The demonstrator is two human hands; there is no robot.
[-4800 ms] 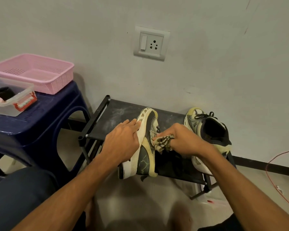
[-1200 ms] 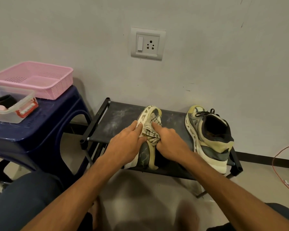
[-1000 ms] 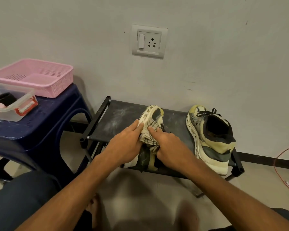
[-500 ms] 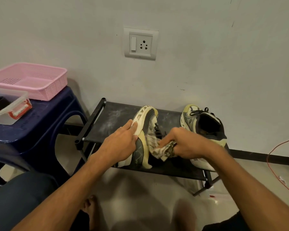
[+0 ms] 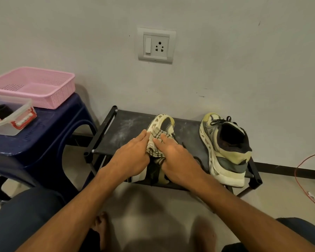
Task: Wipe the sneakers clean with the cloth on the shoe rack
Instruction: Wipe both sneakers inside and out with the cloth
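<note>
A cream and grey sneaker (image 5: pixel 162 122) lies tipped on its side on the black shoe rack (image 5: pixel 127 128), sole to the left. My left hand (image 5: pixel 131 157) rests against its sole with fingers straight, steadying it. My right hand (image 5: pixel 175 159) holds a cream checked cloth (image 5: pixel 155 144) and presses it onto the sneaker's upper near the toe. The cloth is bunched between both hands. The second sneaker (image 5: pixel 225 148) stands upright at the rack's right end, untouched, heel towards me.
A dark blue plastic stool (image 5: pixel 44 142) stands left of the rack, carrying a pink basket (image 5: pixel 35 86) and a clear lidded box (image 5: pixel 9 117). The wall with a socket plate (image 5: pixel 156 45) is close behind. A red cable (image 5: pixel 302 171) lies on the floor at right.
My right hand has brought the cloth from the sneaker's right side back up over the shoe towards the toe. The left hand stays on the sole. The view shifted slightly.
</note>
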